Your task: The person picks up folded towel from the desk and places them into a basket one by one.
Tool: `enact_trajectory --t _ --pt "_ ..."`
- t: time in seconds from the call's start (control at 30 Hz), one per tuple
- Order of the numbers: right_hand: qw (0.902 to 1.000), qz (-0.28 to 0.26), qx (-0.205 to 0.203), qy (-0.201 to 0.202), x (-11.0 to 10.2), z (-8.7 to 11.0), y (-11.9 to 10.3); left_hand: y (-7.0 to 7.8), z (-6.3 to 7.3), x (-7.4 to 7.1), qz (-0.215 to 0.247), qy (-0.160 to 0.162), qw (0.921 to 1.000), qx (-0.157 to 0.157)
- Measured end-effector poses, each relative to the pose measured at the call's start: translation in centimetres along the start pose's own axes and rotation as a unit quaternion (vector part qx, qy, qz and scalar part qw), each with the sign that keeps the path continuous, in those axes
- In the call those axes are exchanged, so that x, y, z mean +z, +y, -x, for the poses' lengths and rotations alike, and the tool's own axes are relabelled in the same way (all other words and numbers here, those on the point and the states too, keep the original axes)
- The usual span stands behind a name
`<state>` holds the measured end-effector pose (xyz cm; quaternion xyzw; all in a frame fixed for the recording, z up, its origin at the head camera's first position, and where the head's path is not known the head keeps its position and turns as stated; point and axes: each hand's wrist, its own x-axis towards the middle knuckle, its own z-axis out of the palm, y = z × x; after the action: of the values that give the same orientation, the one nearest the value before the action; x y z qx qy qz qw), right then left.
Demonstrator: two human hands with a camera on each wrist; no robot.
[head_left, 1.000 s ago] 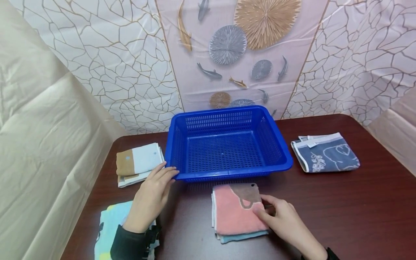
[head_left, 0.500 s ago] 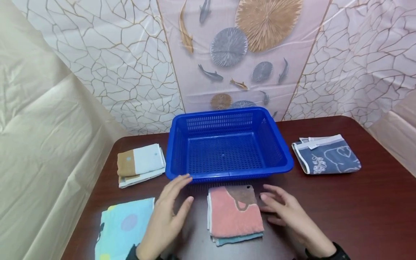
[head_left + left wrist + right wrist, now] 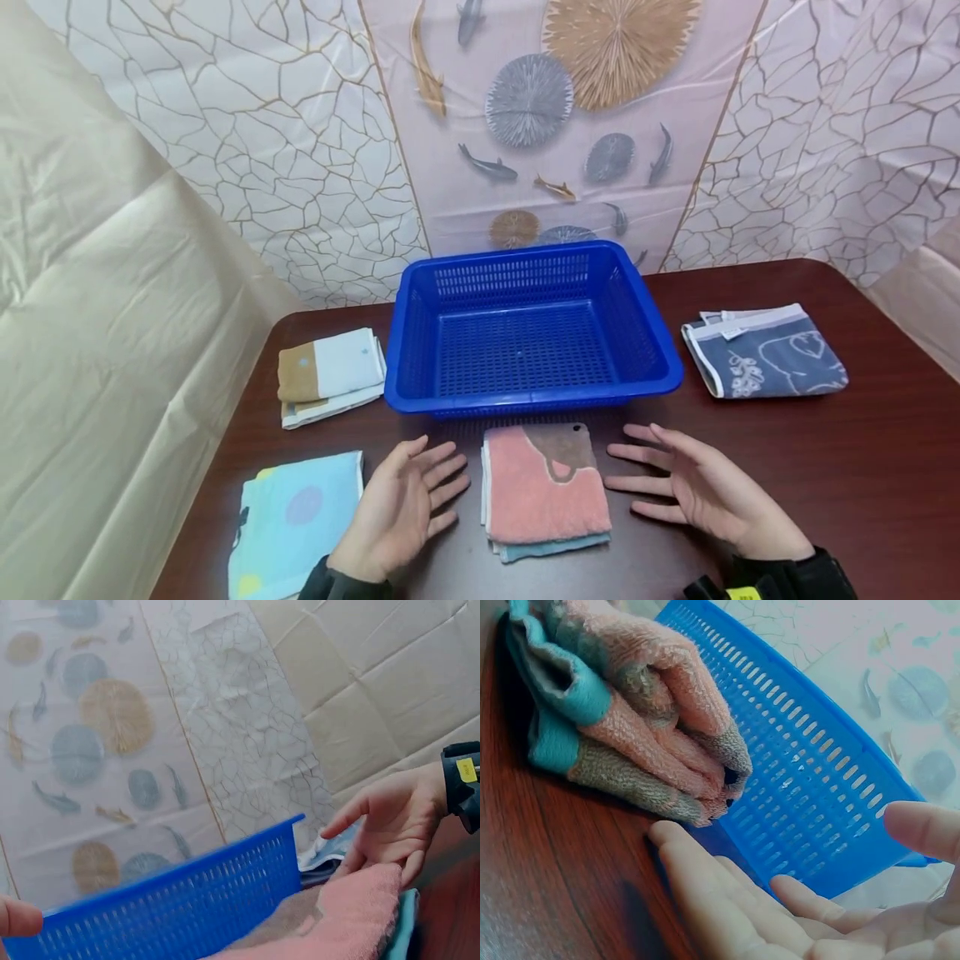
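A folded pink and brown towel (image 3: 547,492) with a teal edge lies on the table between both hands, just in front of the blue basket (image 3: 525,400). To its left, my left hand (image 3: 408,504) is turned palm up with fingers spread, holding nothing. On the other side, my right hand (image 3: 697,492) also faces upward, fingers straight and apart, its fingertips close to the towel's right edge. In the right wrist view the towel's folded layers (image 3: 652,727) show from the side, apart from the fingers. The basket has nothing in it.
A folded light blue towel (image 3: 296,517) lies at the front left. Behind it is a brown and white towel (image 3: 341,367), left of the basket. A grey-blue towel (image 3: 765,354) sits at the right. Patterned cloth (image 3: 300,142) hangs behind the dark red table (image 3: 840,467).
My right hand has let go of the pink towel and drawn back right. My left hand has left the basket's rim and come nearer. Both palms have turned up.
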<state>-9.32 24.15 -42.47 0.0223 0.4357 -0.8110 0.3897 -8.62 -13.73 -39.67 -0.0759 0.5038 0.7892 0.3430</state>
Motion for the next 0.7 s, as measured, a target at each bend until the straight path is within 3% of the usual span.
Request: enact_trajectory --t 0.1,0.27,0.47,0.7 --pt "0.999 -0.019 0.009 -0.04 -0.2 0.0 0.0 -0.1 -0.3 -0.5 0.006 -0.012 0.9994 -0.033" --pt "0.9946 -0.053 0.008 -0.089 -0.3 -0.3 0.5 -0.2 -0.6 -0.7 -0.002 -0.012 0.998 -0.062" --pt "0.9958 -0.049 0.006 -0.077 0.3 -1.3 1.4 -0.6 -2.3 -0.7 0.001 -0.031 0.9966 -0.076" --pt "0.9991 0.005 -0.009 -0.042 1.2 -2.1 2.3 -1.6 -3.7 0.2 0.0 -0.035 0.9976 -0.06"
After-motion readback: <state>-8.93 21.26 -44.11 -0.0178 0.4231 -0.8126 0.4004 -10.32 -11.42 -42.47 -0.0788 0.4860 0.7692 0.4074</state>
